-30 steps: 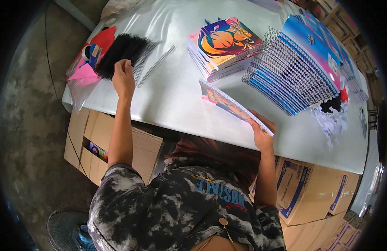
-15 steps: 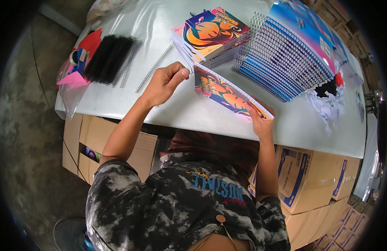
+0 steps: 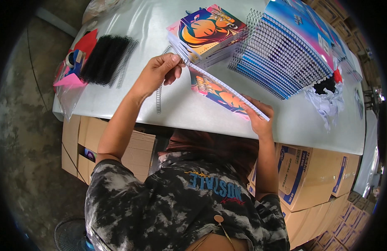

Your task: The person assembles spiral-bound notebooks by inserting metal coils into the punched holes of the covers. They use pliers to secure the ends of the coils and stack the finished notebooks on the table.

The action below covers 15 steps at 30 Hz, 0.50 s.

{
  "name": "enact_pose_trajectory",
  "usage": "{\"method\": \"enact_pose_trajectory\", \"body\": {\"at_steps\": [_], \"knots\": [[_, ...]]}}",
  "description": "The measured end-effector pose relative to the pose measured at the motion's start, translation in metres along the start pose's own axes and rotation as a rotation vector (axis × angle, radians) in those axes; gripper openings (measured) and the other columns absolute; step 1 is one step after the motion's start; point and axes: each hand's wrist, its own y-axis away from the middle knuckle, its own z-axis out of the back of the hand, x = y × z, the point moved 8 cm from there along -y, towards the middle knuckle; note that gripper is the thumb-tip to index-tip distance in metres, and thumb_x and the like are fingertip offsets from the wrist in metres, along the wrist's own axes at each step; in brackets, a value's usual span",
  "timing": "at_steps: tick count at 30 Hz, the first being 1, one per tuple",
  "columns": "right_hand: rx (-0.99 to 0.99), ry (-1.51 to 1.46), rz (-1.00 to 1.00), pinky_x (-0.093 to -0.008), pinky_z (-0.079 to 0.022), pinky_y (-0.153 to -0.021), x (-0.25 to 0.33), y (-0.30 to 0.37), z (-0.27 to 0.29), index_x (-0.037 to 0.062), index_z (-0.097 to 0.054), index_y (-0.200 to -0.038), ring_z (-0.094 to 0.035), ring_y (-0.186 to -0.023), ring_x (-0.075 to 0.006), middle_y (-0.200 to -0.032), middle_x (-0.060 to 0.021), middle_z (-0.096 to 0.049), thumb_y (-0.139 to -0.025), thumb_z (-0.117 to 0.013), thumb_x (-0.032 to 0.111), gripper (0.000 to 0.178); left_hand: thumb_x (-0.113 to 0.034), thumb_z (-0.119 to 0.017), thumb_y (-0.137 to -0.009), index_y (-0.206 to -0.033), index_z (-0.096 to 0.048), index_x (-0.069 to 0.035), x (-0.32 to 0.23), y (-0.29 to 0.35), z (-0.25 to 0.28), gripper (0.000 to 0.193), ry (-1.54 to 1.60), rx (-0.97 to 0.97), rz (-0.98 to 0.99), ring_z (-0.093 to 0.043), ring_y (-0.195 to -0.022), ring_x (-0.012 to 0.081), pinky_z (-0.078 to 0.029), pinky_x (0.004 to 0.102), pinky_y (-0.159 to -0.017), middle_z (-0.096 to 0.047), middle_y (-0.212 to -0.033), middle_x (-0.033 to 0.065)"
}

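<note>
My right hand grips the right end of a thin notebook with a colourful cartoon cover, held tilted above the table's near side with its white page edge upward. At the notebook's upper left corner, my left hand is closed, thumb and forefinger pinching the end of a thin wire spiral. Below that hand a loose wire coil shows; whether it lies on the table or hangs from the hand I cannot tell. Another coil is partly hidden behind my left hand.
Beyond the notebook stands a stack of matching notebooks. To its right lie many spiral-bound blue notebooks and a crumpled white cloth. Black coils, a tape dispenser and pink paper are at left. Cardboard boxes stand below the table.
My left hand has moved slightly up and its fingertips have come to the notebook's upper left corner. The notebook has tipped so its page edge shows more. More of the loose coil shows below the hand.
</note>
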Motion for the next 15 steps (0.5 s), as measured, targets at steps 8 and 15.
{"method": "enact_pose_trajectory", "body": {"at_steps": [8,15], "knots": [[-0.010,-0.061,-0.039,-0.0250,-0.050,-0.071,-0.007,0.009,-0.003,-0.0047,-0.063,-0.101,-0.064,-0.080,-0.0151,-0.094,-0.0136,-0.067,-0.082,-0.061,0.001,0.020,-0.015,-0.067,-0.077,-0.112,-0.056,-0.007,-0.072,0.017,-0.027,0.038,-1.093,0.070,-0.657,-0.054,-0.080,0.0220,-0.041,0.0324,-0.078,-0.060,-0.103,0.0066],[-0.028,-0.033,0.057,-0.0238,-0.050,-0.067,0.000,0.009,-0.004,-0.0035,-0.063,-0.102,-0.064,-0.075,-0.0135,-0.092,-0.0126,-0.068,-0.082,-0.063,0.004,0.022,-0.012,-0.061,-0.084,-0.113,-0.053,-0.005,-0.072,0.018,-0.034,0.031,-0.982,0.198,-0.470,-0.055,-0.075,0.0178,-0.044,0.0295,-0.070,-0.060,-0.079,0.0062]]}}
